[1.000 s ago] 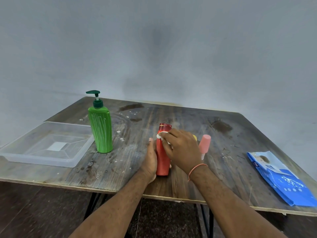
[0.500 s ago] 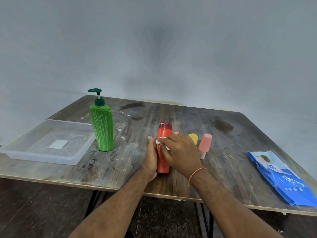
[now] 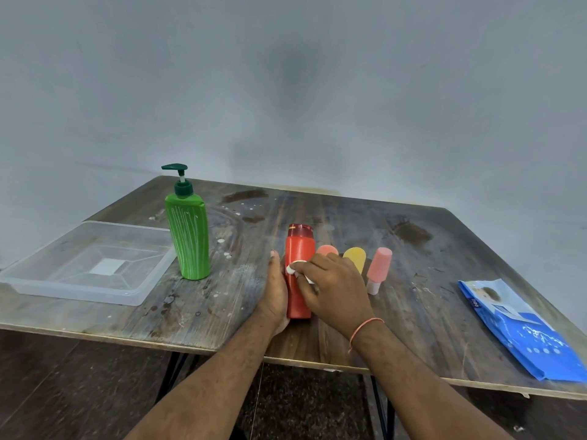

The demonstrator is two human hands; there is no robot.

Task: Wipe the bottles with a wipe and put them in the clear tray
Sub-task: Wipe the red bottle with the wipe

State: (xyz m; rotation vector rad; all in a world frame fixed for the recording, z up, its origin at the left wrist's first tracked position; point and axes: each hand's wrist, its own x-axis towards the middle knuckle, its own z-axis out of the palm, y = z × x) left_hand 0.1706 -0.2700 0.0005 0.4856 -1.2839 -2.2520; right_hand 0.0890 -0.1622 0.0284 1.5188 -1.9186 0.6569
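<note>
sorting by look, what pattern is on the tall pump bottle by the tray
Thin white vertical streaks on the tall green plastic pump bottle, dark green pump; head view.

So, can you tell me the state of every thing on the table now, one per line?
red bottle: upright, cap closed, being wiped
wipe: pressed on the red bottle
left hand: steadies the red bottle, fingers straight
right hand: pinches the wipe
green pump bottle: upright, untouched
clear tray: holds no bottle
pink bottle: tilted, cap down
yellow bottle: partly hidden
wipes pack: lying flat
</note>
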